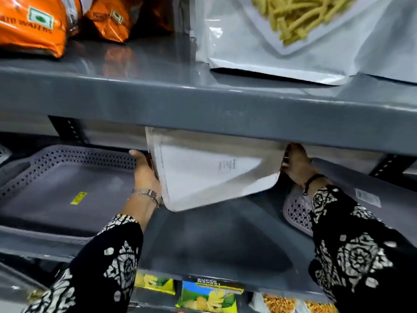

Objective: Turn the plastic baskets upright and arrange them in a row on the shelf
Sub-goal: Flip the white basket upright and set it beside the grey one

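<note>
A grey metal upper shelf (203, 105) is seen spanning the view, its glossy top lit from above. Black perforated uprights (67, 128) are fixed behind it. Orange snack bags (29, 26) and a white pouch (293, 53) are stocked above, colourful packets (207, 297) below.

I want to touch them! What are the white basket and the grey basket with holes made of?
The white basket looks like smooth, matte plastic: thin, rounded moulded walls and a barcode sticker. The grey basket looks like plastic too, slightly shiny, with neat rows of moulded holes around its rim. That is only going by looks.
</note>
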{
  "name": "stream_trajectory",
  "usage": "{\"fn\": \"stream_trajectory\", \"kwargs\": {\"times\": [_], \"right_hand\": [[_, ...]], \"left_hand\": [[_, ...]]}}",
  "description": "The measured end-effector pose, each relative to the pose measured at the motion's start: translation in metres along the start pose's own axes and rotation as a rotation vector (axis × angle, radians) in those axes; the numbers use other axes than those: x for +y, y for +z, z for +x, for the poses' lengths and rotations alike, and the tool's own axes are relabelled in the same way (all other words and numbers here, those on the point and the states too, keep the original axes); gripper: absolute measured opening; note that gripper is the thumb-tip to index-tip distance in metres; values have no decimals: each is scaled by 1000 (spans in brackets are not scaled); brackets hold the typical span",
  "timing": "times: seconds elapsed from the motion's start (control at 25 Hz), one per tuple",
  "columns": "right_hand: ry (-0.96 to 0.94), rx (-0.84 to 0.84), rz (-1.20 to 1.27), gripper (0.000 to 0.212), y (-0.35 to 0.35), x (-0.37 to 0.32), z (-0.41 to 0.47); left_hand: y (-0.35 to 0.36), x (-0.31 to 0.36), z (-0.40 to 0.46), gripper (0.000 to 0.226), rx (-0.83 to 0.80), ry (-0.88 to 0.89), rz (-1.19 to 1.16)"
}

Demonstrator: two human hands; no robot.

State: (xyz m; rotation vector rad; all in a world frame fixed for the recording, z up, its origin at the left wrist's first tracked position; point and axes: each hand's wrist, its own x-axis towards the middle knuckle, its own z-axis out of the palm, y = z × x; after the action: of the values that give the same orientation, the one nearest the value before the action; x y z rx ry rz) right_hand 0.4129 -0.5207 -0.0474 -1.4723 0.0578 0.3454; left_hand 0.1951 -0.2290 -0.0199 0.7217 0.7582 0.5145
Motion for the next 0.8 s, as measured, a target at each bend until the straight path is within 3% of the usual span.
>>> {"fn": "stream_trajectory", "kwargs": {"times": [0.04, 0.12, 0.2, 0.32, 0.48, 0.6, 0.8], "right_hand": [[-25, -38, 120, 36, 18, -20, -45], [44, -133, 181, 34, 34, -30, -90], [80, -180, 226, 40, 31, -22, -113], [169, -119, 146, 21, 23, 8, -124], [162, -115, 22, 30, 18, 34, -149], [129, 24, -58, 31, 17, 52, -156], [79, 134, -130, 42, 11, 75, -159]], "left_hand": [[3, 7, -2, 75, -87, 48, 4], [-4, 17, -8, 77, -239, 52, 45], [-19, 25, -10, 61, -248, -15, 214], [-39, 37, 3, 27, -184, -80, 459], [-43, 39, 4, 46, -245, -21, 956], [-46, 26, 1, 56, -191, 56, 1160], [-52, 6, 1, 49, -142, 136, 1360]]}}
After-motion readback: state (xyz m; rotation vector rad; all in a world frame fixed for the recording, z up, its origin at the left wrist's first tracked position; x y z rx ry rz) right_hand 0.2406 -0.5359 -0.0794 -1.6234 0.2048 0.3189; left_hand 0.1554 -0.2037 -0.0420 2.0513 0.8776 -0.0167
